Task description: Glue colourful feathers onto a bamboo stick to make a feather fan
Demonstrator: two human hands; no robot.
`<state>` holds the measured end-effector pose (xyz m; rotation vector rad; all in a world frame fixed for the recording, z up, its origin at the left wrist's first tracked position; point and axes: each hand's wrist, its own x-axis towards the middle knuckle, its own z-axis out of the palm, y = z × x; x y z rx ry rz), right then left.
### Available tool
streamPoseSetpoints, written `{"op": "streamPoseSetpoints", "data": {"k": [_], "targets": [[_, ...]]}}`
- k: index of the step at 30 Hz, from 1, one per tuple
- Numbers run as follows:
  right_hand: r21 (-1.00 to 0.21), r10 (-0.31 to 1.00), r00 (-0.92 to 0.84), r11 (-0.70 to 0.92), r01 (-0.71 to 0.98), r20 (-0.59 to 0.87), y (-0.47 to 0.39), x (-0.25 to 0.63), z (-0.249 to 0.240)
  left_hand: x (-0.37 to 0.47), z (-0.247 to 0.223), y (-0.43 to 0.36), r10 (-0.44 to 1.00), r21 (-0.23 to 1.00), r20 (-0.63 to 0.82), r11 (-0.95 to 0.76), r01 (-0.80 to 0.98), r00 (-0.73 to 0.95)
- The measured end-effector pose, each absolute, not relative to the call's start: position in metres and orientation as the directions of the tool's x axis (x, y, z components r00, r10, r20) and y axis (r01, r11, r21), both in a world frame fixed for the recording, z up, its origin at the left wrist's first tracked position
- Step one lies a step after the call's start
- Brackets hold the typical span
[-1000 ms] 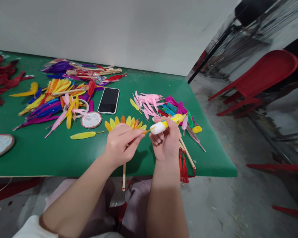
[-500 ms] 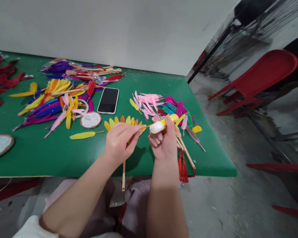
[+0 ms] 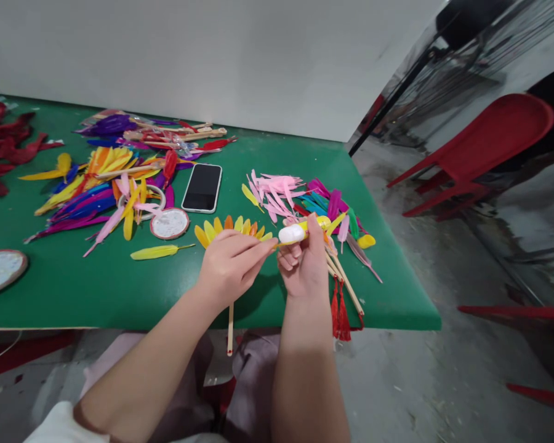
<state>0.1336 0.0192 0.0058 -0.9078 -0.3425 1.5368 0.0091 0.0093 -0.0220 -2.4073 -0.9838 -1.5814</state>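
Observation:
My right hand [image 3: 307, 258] is closed around a small yellow bottle with a white end [image 3: 293, 234], which looks like a glue bottle. The white end points left. Pinched in the fingers of my left hand [image 3: 233, 264] is a thin yellow-orange feather [image 3: 281, 244]; its tip reaches the underside of the white end, and most of it is hidden. Beneath my left hand lies a fan of yellow and orange feathers [image 3: 211, 230], with its wooden stick handle [image 3: 230, 332] jutting over the table's front edge. One loose yellow feather [image 3: 154, 252] lies to the left.
On the green table [image 3: 96, 295] are a phone [image 3: 202, 187], round white discs [image 3: 170, 223], mixed feathers [image 3: 80, 203] and red cloth [image 3: 9, 144]. Pink feathers [image 3: 279, 191] and sticks with red tassels [image 3: 340, 314] lie right. A red chair [image 3: 493, 141] stands beyond.
My left hand has moved slightly right, bringing the feather from beside the bottle's white end to under it. The bottle has turned a little in my right hand and lies more level.

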Motion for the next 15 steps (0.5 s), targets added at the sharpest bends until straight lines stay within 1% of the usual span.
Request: {"op": "streamPoseSetpoints", "data": {"k": [3, 5, 8, 10, 12, 15], "targets": [[-0.683, 0.925, 0.087, -0.207, -0.701, -0.370, 0.0201, 0.1336, 0.0056, 0.0092, -0.0216, 0.0093, 0.450, 0.249, 0.852, -0.797, 0.550, 0.266], [-0.674, 0.924, 0.081, -0.210, -0.708, -0.373, 0.0199, 0.1337, 0.0059, 0.0092, -0.0200, 0.0083, 0.466, 0.281, 0.856, -0.782, 0.556, 0.224], [-0.667, 0.939, 0.060, -0.196, -0.719, -0.340, 0.0184, 0.1336, 0.0064, 0.0091, -0.0179, 0.0069, 0.513, 0.339, 0.847, -0.727, 0.597, 0.143], [-0.670, 0.946, 0.054, -0.185, -0.719, -0.319, 0.0173, 0.1334, 0.0067, 0.0093, -0.0177, 0.0070, 0.533, 0.355, 0.837, -0.702, 0.617, 0.125], [-0.673, 0.946, 0.057, -0.184, -0.716, -0.319, 0.0169, 0.1331, 0.0069, 0.0100, -0.0188, 0.0080, 0.532, 0.346, 0.834, -0.713, 0.610, 0.148], [-0.673, 0.935, 0.069, -0.198, -0.712, -0.348, 0.0177, 0.1326, 0.0069, 0.0111, -0.0214, 0.0101, 0.500, 0.299, 0.840, -0.750, 0.590, 0.211]]}}
